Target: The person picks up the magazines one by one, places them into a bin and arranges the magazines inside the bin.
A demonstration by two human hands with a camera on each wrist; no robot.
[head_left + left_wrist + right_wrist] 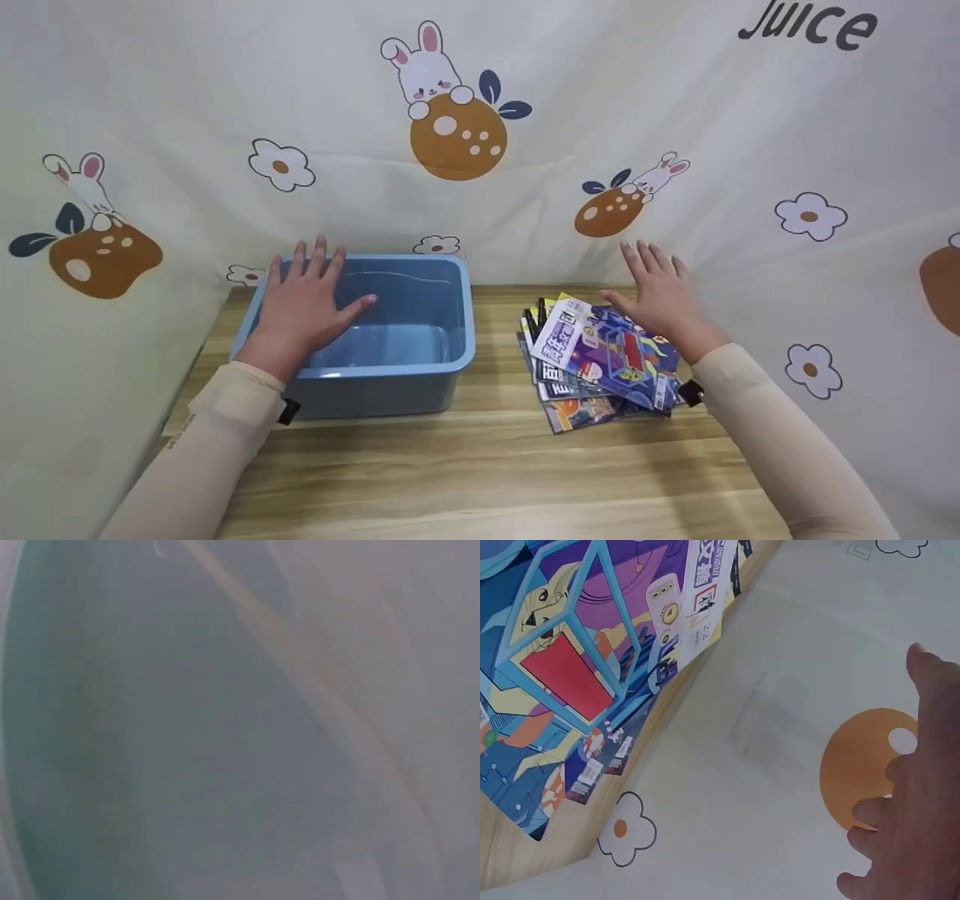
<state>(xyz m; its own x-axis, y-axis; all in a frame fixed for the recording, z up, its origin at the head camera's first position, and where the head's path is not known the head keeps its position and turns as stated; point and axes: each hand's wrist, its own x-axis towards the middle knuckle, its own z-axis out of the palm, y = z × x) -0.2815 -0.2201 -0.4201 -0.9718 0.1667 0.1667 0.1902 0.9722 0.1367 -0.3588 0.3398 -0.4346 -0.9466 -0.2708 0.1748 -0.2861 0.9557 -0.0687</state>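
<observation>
A blue plastic bin [420, 369] stands on the left of the wooden table, its inside bare where it shows. Over its left part my left hand [300, 307] is spread with straight fingers, holding nothing; whether it touches the rim I cannot tell. To the right lies a fanned pile of magazines [600, 352], the top one with a purple and blue cover. My right hand [660, 296] hovers at the pile's upper right, fingers extended and nothing held. In the right wrist view the magazines [570, 652] lie apart from that hand [907, 802]. The left wrist view is blurred.
A pale cloth [337, 90] printed with rabbits, oranges and flowers hangs behind the table and at both sides. The wooden tabletop [480, 480] extends in front of the bin and magazines, with a strip of it between them.
</observation>
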